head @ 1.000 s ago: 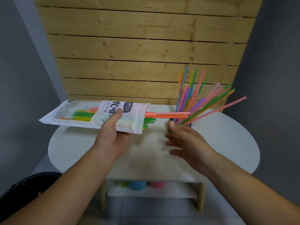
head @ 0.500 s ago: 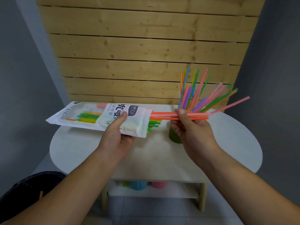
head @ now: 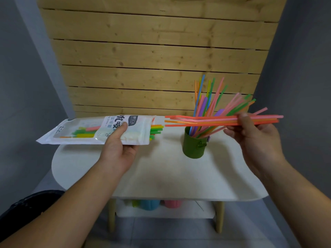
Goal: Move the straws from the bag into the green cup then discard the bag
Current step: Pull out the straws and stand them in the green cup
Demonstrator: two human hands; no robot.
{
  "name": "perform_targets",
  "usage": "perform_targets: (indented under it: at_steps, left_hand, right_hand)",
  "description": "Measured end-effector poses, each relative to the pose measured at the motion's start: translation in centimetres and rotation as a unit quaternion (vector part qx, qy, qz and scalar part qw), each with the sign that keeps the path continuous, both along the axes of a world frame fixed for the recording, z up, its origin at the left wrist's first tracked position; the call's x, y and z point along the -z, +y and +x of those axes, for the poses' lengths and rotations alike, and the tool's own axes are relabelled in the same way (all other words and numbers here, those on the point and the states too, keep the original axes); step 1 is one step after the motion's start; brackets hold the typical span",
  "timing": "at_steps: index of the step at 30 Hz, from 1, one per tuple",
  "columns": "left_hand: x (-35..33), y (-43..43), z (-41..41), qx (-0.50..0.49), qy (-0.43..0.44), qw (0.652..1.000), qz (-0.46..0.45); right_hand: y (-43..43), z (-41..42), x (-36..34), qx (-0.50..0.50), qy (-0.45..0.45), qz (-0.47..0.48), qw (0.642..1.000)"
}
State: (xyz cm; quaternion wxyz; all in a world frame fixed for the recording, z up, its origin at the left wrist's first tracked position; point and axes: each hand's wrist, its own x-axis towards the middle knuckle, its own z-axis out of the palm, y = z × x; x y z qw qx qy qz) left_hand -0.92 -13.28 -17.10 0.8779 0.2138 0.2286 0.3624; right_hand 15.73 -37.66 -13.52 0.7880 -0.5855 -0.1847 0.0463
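My left hand holds a white plastic straw bag level above the table's left side, its open mouth pointing right. Green, yellow and orange straws stick out of that mouth. My right hand pinches a bundle of orange and pink straws that lies horizontal in the air, clear of the bag, above the green cup. The cup stands upright on the table and holds several coloured straws fanned upward and to the right.
The white oval table stands against a wooden slat wall. On a lower shelf sit blue and pink cups. A dark bin is at the lower left by the floor.
My right hand took hold of the orange and pink straws at the bag's mouth and drew them to the right, fully out of the bag. The bag stayed in my left hand.
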Motion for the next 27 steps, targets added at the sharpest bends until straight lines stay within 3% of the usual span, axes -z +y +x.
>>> perform_targets:
  at_steps: [10, 20, 27]
  left_hand:
    - [0.5, -0.4, 0.4, 0.006, 0.009, 1.000, 0.011]
    - [1.1, -1.0, 0.7, 0.030, 0.034, 0.998, 0.042]
    - [1.2, -0.8, 0.5, 0.036, 0.045, 0.997, 0.059]
  right_hand:
    - [-2.6, 1.4, -1.3, 0.162, -0.117, -0.090, 0.976]
    - [0.2, 1.8, -0.4, 0.107, -0.178, -0.241, 0.948]
    - [2.8, 3.3, 0.2, 0.061, -0.116, -0.228, 0.965]
